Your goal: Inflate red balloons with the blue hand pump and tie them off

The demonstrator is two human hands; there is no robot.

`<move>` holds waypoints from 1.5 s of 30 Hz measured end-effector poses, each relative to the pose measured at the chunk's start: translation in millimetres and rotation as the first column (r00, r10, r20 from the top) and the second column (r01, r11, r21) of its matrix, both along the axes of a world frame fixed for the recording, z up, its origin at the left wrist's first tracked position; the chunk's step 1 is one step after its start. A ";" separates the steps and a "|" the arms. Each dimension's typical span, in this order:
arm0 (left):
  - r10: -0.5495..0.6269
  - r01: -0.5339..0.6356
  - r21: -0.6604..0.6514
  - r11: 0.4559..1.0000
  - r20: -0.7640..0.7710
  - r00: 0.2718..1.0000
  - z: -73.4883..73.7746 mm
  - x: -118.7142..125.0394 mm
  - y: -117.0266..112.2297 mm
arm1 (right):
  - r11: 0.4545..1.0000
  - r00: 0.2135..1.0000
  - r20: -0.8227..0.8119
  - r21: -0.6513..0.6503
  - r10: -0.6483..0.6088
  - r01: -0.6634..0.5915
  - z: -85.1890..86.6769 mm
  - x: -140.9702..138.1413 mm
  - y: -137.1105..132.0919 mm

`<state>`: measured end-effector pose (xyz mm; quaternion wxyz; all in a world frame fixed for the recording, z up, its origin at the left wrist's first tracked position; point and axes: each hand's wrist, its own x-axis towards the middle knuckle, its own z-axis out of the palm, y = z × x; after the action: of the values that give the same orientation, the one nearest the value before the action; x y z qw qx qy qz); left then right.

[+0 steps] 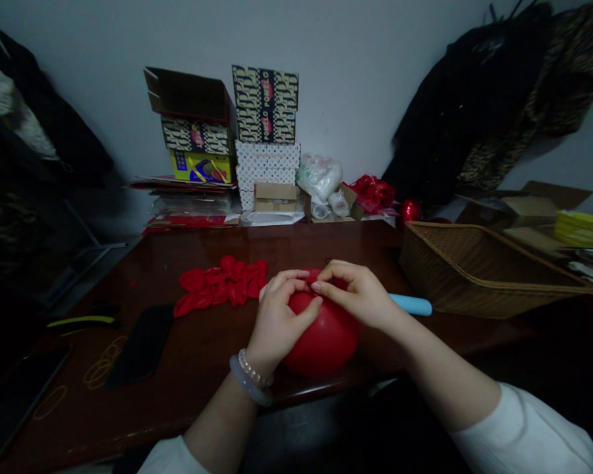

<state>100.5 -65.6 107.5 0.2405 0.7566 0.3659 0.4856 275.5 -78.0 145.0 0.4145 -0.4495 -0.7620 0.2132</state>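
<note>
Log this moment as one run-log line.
left hand: holding inflated red balloon | right hand: pinching its top | nearby: flat red balloons

A glossy red balloon [321,336], a pale blue pump [411,305], gold-patterned black boxes [265,104].

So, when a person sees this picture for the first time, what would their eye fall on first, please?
The round red balloon catches the eye first, in the centre of the dark wooden table, held at its top by the left hand and right hand. A heap of flat red balloons lies just beside it. Behind them, stacked patterned boxes rise against the wall, and a wicker basket sits to the right.
</note>
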 end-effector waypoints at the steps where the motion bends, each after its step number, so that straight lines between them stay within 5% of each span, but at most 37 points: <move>1: 0.001 -0.001 0.001 1.000 0.001 1.000 -0.8 0.3 0.0 | 1.000 1.000 -0.010 0.004 0.004 -0.004 -0.4 -0.6 0.2; 10: 0.030 -0.031 0.010 0.999 0.032 0.999 -2.3 -0.7 1.7 | 0.999 0.996 -0.089 0.031 0.023 -0.020 -5.1 -3.9 1.1; 20: 0.056 -0.054 -0.016 0.998 0.126 0.990 -7.0 -3.8 7.4 | 0.946 0.980 0.171 0.322 -0.098 0.039 0.0 4.7 -7.7; 38: 0.085 -0.082 -0.031 0.996 0.108 0.991 -11.4 1.0 7.4 | 0.860 0.779 0.587 0.494 -0.220 -0.129 7.3 -0.7 -0.1; 45: 0.061 -0.058 -0.037 0.998 0.083 0.995 -10.7 2.2 3.9 | 0.862 0.803 0.556 0.495 -0.215 -0.113 5.5 -2.3 -0.2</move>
<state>102.8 -61.7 96.9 0.2541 0.7200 0.3859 0.5177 273.2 -78.2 150.4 0.2634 -0.3898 -0.8683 -0.1570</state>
